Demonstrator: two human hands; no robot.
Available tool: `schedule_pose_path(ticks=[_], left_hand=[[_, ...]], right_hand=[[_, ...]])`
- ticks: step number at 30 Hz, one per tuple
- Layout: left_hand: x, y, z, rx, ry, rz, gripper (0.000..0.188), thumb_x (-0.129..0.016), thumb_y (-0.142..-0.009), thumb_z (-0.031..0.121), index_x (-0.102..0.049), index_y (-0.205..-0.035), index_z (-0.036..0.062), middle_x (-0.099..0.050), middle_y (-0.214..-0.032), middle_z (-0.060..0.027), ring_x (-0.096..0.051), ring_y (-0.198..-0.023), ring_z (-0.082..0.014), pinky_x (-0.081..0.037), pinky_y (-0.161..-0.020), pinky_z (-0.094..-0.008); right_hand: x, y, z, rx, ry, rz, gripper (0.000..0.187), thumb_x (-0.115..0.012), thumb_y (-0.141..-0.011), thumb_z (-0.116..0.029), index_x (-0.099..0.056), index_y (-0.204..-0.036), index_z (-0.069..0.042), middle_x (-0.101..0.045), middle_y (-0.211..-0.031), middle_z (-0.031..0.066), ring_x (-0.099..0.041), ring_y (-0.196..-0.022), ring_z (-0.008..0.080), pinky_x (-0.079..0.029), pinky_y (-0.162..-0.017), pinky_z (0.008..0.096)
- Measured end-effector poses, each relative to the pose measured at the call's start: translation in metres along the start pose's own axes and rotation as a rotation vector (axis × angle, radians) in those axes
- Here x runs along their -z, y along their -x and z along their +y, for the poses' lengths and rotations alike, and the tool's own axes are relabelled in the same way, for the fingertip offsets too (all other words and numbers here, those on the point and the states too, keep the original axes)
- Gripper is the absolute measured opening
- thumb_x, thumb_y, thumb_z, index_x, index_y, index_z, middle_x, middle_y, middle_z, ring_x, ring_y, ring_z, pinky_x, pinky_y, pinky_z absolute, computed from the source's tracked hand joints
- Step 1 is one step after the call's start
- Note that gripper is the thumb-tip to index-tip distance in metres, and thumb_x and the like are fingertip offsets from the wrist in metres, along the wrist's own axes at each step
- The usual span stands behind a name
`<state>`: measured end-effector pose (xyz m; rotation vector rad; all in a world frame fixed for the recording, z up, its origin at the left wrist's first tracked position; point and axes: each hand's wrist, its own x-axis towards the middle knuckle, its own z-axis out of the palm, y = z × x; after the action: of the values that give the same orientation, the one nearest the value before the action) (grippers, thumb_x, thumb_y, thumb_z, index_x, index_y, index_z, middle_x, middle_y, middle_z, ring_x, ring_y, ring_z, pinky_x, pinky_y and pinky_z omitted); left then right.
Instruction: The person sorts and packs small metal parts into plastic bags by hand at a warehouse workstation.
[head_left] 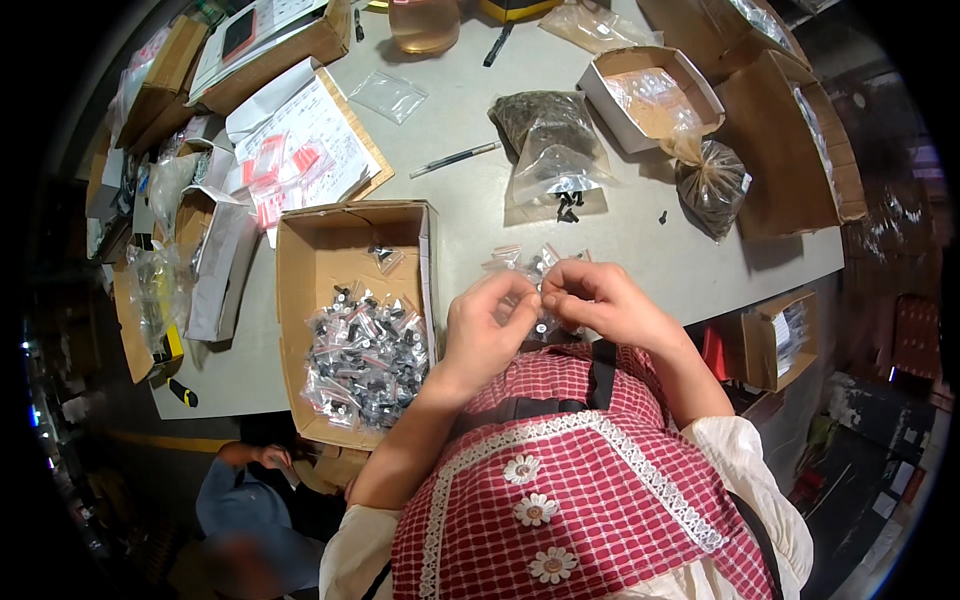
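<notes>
My left hand [492,322] and my right hand [598,300] meet at the table's near edge, thumbs and fingertips pinched together. Between them hangs a small clear zip bag [541,327] with a white round spot on it; the fingers partly hide it. More small zip bags [507,256] lie on the table just beyond my fingers. Left of my left hand stands an open cardboard box [287,330], its near half heaped with filled zip bags [368,358] holding small black parts. Farther off, a large clear bag [548,135] of dark parts lies open-ended, with several black pieces [568,207] by its mouth.
A pen [455,160] and an empty clear bag [390,97] lie mid-table. Papers on a clipboard [340,120] sit at the left. A white box [655,130], a tied bag [712,188] and cardboard boxes [790,150] stand at the right. Another person [250,500] is at lower left.
</notes>
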<state>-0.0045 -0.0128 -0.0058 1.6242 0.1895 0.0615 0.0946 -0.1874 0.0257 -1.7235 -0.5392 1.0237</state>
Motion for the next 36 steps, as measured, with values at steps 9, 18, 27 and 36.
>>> schedule_pose_path(ticks=[9, 18, 27, 36], left_hand=[[0.004, 0.0, -0.007, 0.105, 0.065, -0.019, 0.003, -0.063, -0.093, 0.002, -0.064, -0.092, -0.0007, -0.065, -0.083, 0.0002, -0.06, -0.079, -0.0052, -0.047, -0.072, -0.0214], [-0.007, -0.007, -0.007, 0.19, 0.007, 0.073, 0.008, -0.067, -0.089, 0.009, -0.065, -0.088, 0.0009, -0.066, -0.074, -0.003, -0.058, -0.066, -0.0066, -0.049, -0.06, -0.0255], [-0.003, -0.009, -0.007, 0.249, -0.204, 0.057, 0.028, -0.059, -0.101, 0.018, -0.064, -0.082, -0.0024, -0.063, -0.068, -0.0034, -0.056, -0.062, -0.0071, -0.046, -0.059, -0.0247], [0.0, -0.011, -0.016, 0.175, -0.204, 0.139, 0.023, -0.061, -0.099, 0.02, -0.068, -0.088, 0.0006, -0.066, -0.075, -0.0118, -0.069, -0.066, -0.0189, -0.052, -0.059, -0.0313]], right_hand=[[0.0, -0.007, 0.0, 0.079, 0.07, -0.014, 0.013, -0.062, -0.082, -0.013, -0.062, -0.086, -0.001, -0.057, -0.071, 0.0013, -0.05, -0.065, 0.0085, -0.042, -0.059, 0.0273], [0.046, -0.021, -0.007, 0.099, 0.32, -0.136, 0.02, -0.068, -0.077, -0.02, -0.064, -0.079, -0.001, -0.06, -0.061, 0.0062, -0.054, -0.056, 0.0118, -0.044, -0.054, 0.032], [0.238, -0.143, 0.012, -0.083, 0.897, 0.7, 0.03, -0.068, -0.085, -0.023, -0.066, -0.095, 0.005, -0.07, -0.088, 0.0171, -0.068, -0.08, 0.0248, -0.054, -0.074, 0.0373], [0.268, -0.149, 0.06, 0.003, 0.762, 0.689, 0.033, -0.071, -0.079, -0.03, -0.071, -0.097, -0.002, -0.073, -0.093, 0.0162, -0.07, -0.086, 0.0341, -0.053, -0.078, 0.0414]])
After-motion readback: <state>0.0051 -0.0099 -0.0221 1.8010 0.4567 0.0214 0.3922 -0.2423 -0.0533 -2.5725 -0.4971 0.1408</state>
